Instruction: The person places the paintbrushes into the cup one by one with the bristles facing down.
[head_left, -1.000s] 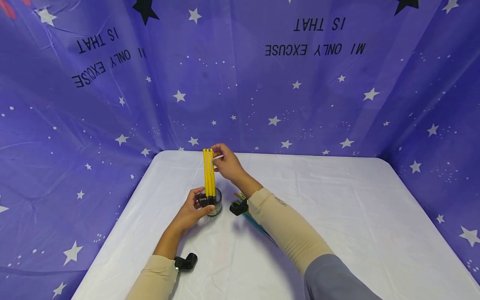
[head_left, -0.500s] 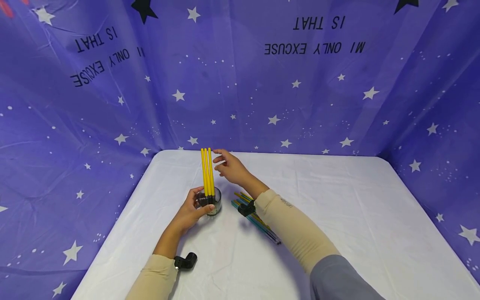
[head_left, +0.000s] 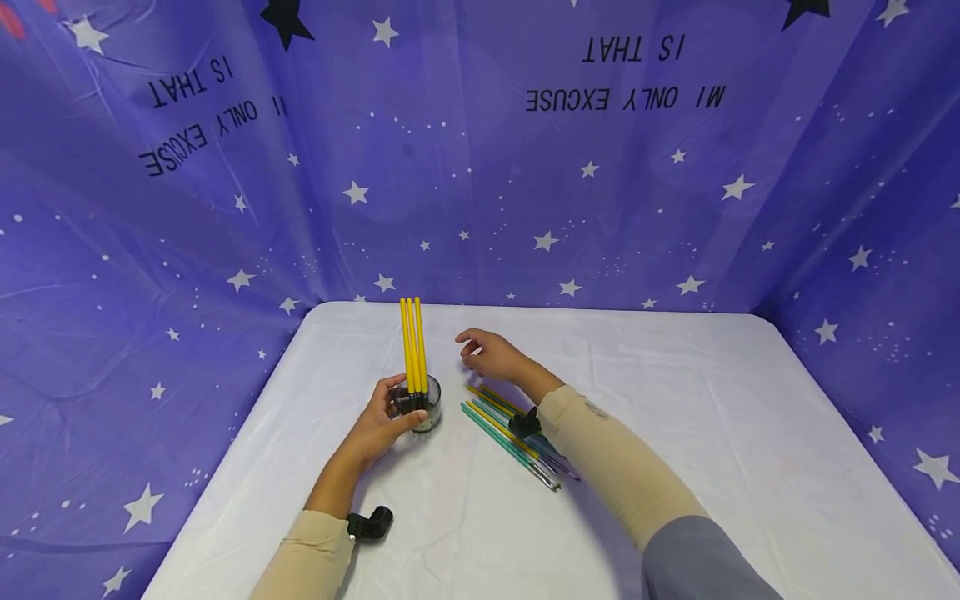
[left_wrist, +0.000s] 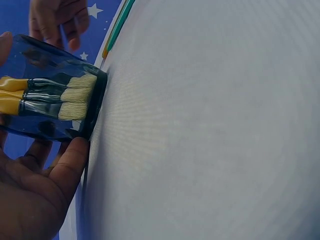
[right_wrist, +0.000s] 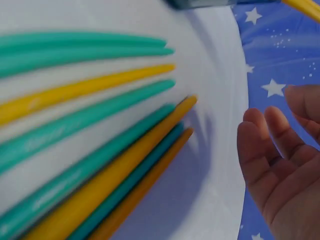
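Observation:
My left hand [head_left: 378,429] grips a clear drinking glass [head_left: 432,410] on the left part of the table, thumb and fingers around its side. Three yellow-handled paintbrushes [head_left: 416,350] stand in the glass, handles up; the left wrist view shows their pale flat bristles [left_wrist: 76,95] near the glass bottom. To the right of the glass, my right hand [head_left: 495,357] hovers with loosely bent fingers and nothing in them. Below it lies a loose bunch of green and yellow paintbrushes [head_left: 501,432], handle ends toward the glass. My right forearm hides part of that bunch.
A white cloth covers the table [head_left: 712,433]. A purple curtain [head_left: 480,167] with stars and lettering hangs behind it and on both sides. Black wrist cameras sit on both forearms, the right one above the loose brushes.
My right hand has let go of the yellow paintbrushes in the glass and moved right and toward me. More of the loose bunch shows now. The left hand and glass have stayed put.

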